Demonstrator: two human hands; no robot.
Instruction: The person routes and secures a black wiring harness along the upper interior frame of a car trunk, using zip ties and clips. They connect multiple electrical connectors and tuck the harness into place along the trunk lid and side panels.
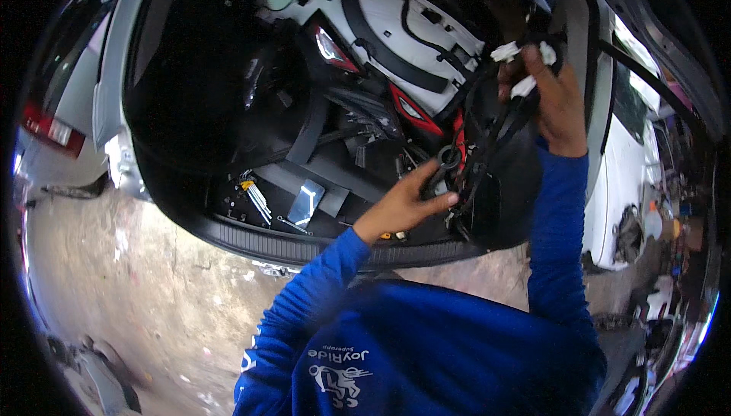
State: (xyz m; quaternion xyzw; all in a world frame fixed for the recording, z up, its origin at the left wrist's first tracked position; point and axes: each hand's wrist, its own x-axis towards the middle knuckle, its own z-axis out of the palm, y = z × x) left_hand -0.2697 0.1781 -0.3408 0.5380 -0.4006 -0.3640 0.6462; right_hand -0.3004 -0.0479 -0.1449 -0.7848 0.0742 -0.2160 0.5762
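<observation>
Right grip [560, 100] curled round white connectors [524, 87], up at right side of the car trunk [228, 235]. Left grip [403, 204] lower, thumb and finger parted at black wiring [477, 178]; can't tell if anything held. Inside trunk, far side: big white trim panel [381, 16], dark strips across. Red-edged lamps [415, 113] along panel's near edge. Wiring bunched between both grips. Shiny flat rectangle [306, 204] on trunk floor, wrenches [257, 201] just left of it. Dark ring [454, 159] by left fingertips, maybe touching.

obstructing cables [478, 172] between hands [403, 204] [558, 107]
</observation>
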